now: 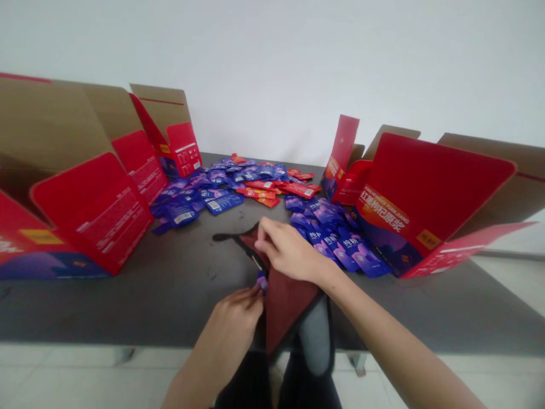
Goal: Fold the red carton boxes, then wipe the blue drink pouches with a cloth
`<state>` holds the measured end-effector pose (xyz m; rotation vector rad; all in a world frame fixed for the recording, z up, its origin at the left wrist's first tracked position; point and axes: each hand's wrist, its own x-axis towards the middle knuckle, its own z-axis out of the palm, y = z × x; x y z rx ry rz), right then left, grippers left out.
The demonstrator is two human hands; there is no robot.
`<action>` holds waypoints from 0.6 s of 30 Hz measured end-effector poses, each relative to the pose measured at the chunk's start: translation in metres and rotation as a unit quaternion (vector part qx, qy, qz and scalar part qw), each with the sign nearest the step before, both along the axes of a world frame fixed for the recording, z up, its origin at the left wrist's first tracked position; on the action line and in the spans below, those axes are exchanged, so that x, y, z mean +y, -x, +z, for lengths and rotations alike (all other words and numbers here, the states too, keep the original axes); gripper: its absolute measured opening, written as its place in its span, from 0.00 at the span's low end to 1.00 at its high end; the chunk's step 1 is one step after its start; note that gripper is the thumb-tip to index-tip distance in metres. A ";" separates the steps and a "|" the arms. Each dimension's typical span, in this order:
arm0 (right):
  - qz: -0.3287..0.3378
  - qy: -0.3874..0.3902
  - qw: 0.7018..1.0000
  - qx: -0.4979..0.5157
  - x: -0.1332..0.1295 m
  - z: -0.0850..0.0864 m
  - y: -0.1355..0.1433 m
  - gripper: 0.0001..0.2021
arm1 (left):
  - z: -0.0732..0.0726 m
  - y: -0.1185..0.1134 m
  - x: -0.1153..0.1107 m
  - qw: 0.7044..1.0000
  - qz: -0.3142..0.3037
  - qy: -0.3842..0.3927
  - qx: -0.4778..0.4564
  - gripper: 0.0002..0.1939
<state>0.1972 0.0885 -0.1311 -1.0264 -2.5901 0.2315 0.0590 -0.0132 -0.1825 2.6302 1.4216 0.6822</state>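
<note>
A dark reddish-brown cloth piece with black edging (287,307) hangs over the table's front edge, a black strap end reaching left. Its upper edge is pinched in my right hand (283,247), whose fingers are closed. Lower and to the left, my left hand (238,312) has its fingers closed on a small purple packet (262,282) beside the cloth. Part of that packet is hidden by the fingers and the cloth. A grey rounded piece (315,338) shows below the cloth.
Open red cartons (96,213) stand at the left, and more open red cartons (430,199) at the right. Between them, purple packets (221,201) and red packets (298,188) lie heaped on the dark table (170,307). More purple packets (336,244) lie beside the right carton.
</note>
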 end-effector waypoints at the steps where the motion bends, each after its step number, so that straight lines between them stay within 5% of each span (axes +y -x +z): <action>1: 0.017 0.002 1.000 -0.010 -0.012 -0.001 -0.002 0.04 | 0.001 0.000 0.001 1.000 -0.003 0.005 0.002 0.16; 5: 0.013 -0.021 0.994 -0.110 -0.032 -0.019 -0.003 0.06 | -0.002 0.000 0.002 1.000 -0.019 -0.005 0.004 0.15; 10: -0.041 -0.023 0.988 -0.148 0.015 -0.034 0.006 0.09 | -0.007 -0.001 0.002 0.999 -0.017 -0.049 0.015 0.13; 14: -0.092 -0.016 0.985 -0.143 0.048 -0.020 0.012 0.09 | -0.002 -0.004 0.001 0.999 0.017 0.032 0.036 0.12; 18: -0.048 -0.036 0.997 -0.055 0.017 0.009 0.006 0.05 | 0.003 -0.005 0.000 0.997 0.039 0.053 0.032 0.14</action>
